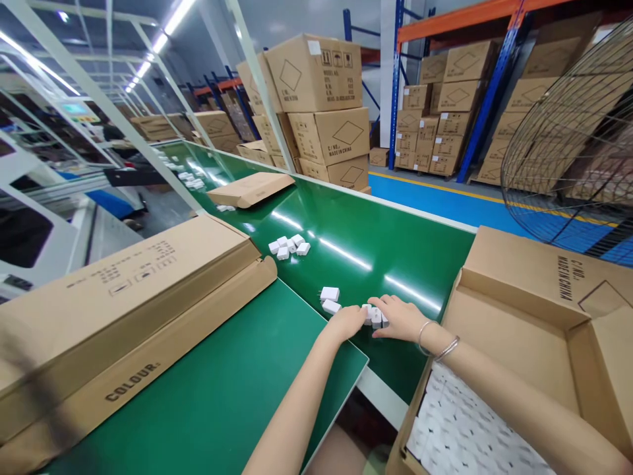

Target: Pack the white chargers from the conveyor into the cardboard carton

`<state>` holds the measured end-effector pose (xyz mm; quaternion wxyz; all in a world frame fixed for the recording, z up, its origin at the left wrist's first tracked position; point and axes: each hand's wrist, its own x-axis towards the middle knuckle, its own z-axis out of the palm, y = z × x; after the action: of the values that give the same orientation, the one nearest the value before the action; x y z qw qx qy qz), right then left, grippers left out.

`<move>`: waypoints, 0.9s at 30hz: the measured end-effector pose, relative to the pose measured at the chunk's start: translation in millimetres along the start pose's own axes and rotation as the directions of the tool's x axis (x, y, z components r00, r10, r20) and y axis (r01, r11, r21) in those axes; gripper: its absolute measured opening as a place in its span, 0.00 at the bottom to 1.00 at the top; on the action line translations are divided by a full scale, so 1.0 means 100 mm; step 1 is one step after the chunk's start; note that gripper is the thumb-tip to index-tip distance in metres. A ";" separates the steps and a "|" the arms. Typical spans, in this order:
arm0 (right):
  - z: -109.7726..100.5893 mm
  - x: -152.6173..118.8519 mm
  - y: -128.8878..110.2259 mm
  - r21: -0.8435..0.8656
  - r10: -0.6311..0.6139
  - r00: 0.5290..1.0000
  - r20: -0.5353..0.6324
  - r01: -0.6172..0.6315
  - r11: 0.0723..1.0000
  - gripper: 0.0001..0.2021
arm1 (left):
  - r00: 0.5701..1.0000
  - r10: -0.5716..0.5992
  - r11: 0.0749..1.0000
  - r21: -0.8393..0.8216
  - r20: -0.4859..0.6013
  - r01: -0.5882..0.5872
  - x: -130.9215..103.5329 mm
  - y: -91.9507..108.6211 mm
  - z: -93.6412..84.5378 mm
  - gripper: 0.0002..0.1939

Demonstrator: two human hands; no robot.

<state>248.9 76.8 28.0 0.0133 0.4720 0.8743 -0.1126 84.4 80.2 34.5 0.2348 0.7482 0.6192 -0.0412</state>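
Several small white plug chargers (376,318) stand bunched on the green belt between my two hands. My left hand (347,322) presses its fingertips on the left side of this bunch. From the right, my right hand (397,317) curves thumb and fingers around the other side, a silver bangle on its wrist. Two more white chargers (330,294) lie just left of my left hand, one with its prongs showing. Under my right forearm, an open carton (514,310) contains many white chargers (465,422) packed in close rows.
Farther up the belt (341,231) sits a cluster of white chargers (289,247), with a flat cardboard piece (252,189) beyond. A long carton (133,270) lies on the green side table (198,396). A wire fan (568,138) stands right; stacked cartons (326,86) stand behind the belt.
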 end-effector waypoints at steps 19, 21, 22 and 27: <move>-0.35 -0.35 0.05 0.438 0.115 0.993 -0.018 -0.095 0.894 0.24 | 0.946 0.094 0.994 -0.016 -0.312 -0.104 -0.22 -0.13 0.11 0.20; -0.44 -0.65 0.01 0.866 0.166 0.984 0.067 -0.141 0.480 0.25 | 0.925 0.014 0.999 -0.030 -0.380 -0.028 -0.19 -0.21 0.08 0.19; -0.46 -0.83 -0.03 0.963 0.170 0.974 0.152 -0.185 0.196 0.26 | 0.918 -0.031 0.999 -0.032 -0.396 0.020 -0.18 -0.24 0.07 0.18; -0.33 -1.48 -0.26 0.795 -0.014 0.949 0.316 -0.273 -0.542 0.29 | 0.928 -0.099 0.991 0.051 -0.358 0.126 -0.12 -0.27 0.15 0.14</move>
<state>311.8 -51.7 84.5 -0.3154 0.3448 0.2483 -0.8485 60.0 66.7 17.0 0.0890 0.7147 0.6913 0.0585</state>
